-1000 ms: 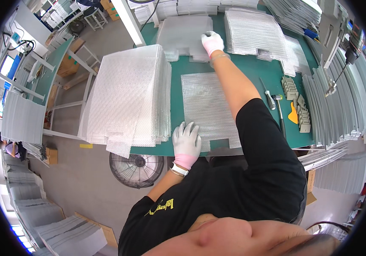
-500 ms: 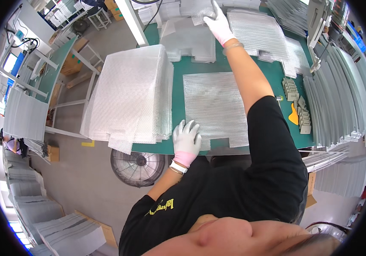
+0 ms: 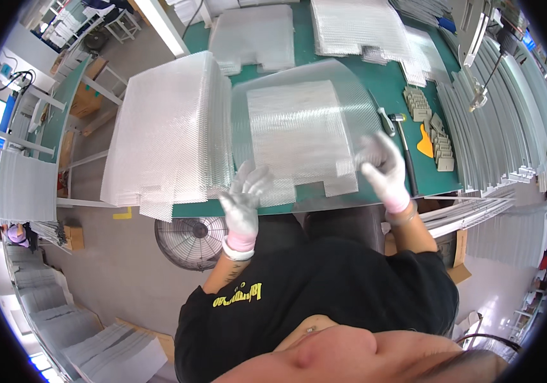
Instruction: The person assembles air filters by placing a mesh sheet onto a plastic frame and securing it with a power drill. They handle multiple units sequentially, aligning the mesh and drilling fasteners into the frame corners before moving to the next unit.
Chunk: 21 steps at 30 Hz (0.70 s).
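Observation:
A translucent mesh sheet (image 3: 289,75) spreads over a second mesh sheet (image 3: 296,121) on the green table (image 3: 385,86) in front of me. Its far edge bulges and looks smeared. My right hand (image 3: 385,171), in a white glove with a pink cuff, curls its thumb and fingers together at the sheet's right edge; the fingertips are blurred. My left hand (image 3: 243,203), gloved alike, has its fingers stretched out at the sheet's near left corner. Close beside it rises a tall stack of mesh sheets (image 3: 158,121).
More mesh stacks lie at the far left (image 3: 251,35) and far right (image 3: 356,29). Right of the work are a hammer (image 3: 407,156), a screwdriver-like handled tool (image 3: 386,121), a yellow tool (image 3: 425,142) and grey metal pieces (image 3: 443,150). A floor fan (image 3: 190,242) stands below the table.
My right hand has come back from the far stack to the near right side. The translucent sheet now covers the one on the table. My left hand has shifted left and lifted.

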Tool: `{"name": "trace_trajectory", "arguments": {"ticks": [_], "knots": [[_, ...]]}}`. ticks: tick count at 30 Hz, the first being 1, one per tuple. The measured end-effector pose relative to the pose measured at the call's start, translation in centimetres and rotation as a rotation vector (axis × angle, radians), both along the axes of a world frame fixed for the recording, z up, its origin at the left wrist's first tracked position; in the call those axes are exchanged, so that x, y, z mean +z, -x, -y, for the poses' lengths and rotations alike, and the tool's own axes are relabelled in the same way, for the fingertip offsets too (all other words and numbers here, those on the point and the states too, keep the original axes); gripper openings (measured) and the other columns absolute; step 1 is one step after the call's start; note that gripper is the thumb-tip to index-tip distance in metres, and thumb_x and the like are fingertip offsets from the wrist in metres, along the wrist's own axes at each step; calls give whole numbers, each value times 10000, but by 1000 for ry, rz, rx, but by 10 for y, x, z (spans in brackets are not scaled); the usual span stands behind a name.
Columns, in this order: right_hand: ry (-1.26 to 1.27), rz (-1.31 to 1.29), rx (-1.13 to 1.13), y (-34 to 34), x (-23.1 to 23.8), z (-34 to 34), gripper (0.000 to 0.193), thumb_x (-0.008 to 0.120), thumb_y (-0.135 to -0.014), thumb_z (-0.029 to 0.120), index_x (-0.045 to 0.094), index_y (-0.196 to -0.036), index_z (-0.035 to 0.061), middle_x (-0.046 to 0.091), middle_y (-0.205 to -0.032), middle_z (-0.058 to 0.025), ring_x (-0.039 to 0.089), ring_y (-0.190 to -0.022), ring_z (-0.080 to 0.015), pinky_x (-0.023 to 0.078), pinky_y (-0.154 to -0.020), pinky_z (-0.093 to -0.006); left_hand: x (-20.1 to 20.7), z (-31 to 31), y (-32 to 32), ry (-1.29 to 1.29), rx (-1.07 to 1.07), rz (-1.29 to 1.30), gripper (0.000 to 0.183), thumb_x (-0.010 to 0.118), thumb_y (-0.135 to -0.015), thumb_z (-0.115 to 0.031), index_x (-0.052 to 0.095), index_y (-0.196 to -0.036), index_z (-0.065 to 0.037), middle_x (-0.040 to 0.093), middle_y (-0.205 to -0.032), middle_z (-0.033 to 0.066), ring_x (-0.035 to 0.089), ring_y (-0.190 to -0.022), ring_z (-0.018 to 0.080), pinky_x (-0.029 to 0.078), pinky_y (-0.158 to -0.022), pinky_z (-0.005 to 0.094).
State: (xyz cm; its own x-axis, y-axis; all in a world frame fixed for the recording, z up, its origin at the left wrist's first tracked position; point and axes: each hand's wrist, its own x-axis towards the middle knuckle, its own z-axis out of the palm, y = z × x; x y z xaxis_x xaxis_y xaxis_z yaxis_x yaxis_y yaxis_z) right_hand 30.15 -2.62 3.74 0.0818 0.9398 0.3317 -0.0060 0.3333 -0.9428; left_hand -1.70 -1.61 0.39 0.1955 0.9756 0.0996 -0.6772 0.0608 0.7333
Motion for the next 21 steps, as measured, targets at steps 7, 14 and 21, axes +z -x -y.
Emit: {"name": "trace_trajectory", "arguments": {"ticks": [7,14,21], "knots": [[138,369,-134,8,-13,32,572,686,-839,15,524,-1382,-65,610,-1340,-176,592,-1246,-234,441,-1074,-333,22,9,-14,116,309,-795,698,758,-892,-111,399,-1460,78,658,-1125,156,649,-935,167,540,-836,296],[180,576,-284,22,-24,30,438,728,-849,113,650,-1253,-37,707,-1136,-198,703,-1040,-294,532,-925,-331,6,-9,-21,-197,372,-1493,663,762,-849,-184,479,-1405,42,673,-1076,182,667,-832,247,554,-763,334],[140,740,-298,18,-47,22,427,733,-841,144,659,-1244,21,700,-1085,-167,690,-973,-318,549,-859,-356,-12,-22,-27,-217,295,-1664,693,732,-864,-229,440,-1440,21,640,-1227,275,652,-1086,419,538,-910,433]]}}
